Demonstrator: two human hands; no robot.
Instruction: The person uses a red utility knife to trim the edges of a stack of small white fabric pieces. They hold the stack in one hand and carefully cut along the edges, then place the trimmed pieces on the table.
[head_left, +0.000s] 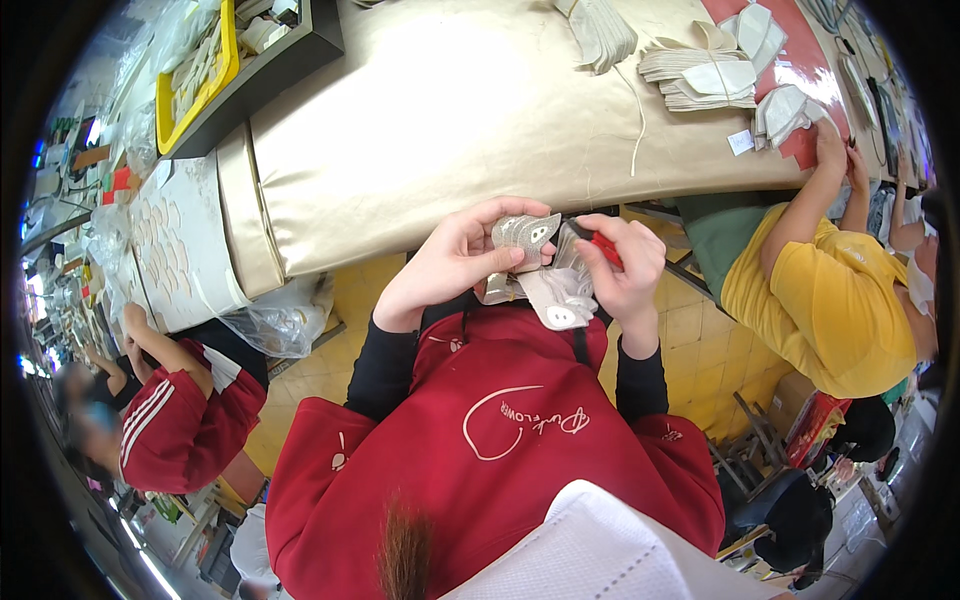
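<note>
Just above my lap, my left hand [450, 252] pinches a small grey fabric piece [524, 234] with a stitched curved edge and white spots near its pointed end; it looks like a cut shoe part. My right hand [630, 268] is closed around a small red-handled tool [606, 250] beside that piece. The tool's working end is mostly hidden, so its exact kind does not show. Beneath and between both hands lies a loose pile of pale pieces [560, 298], the nearest with a white oval patch carrying dark dots.
A table [420, 150] with a shiny beige cover spans the front. Tied stacks [700, 82] of pale pieces sit at its far right. A yellow tray [165, 110] is far left. A co-worker in yellow [820, 300] works at right, another in red [180, 425] at left.
</note>
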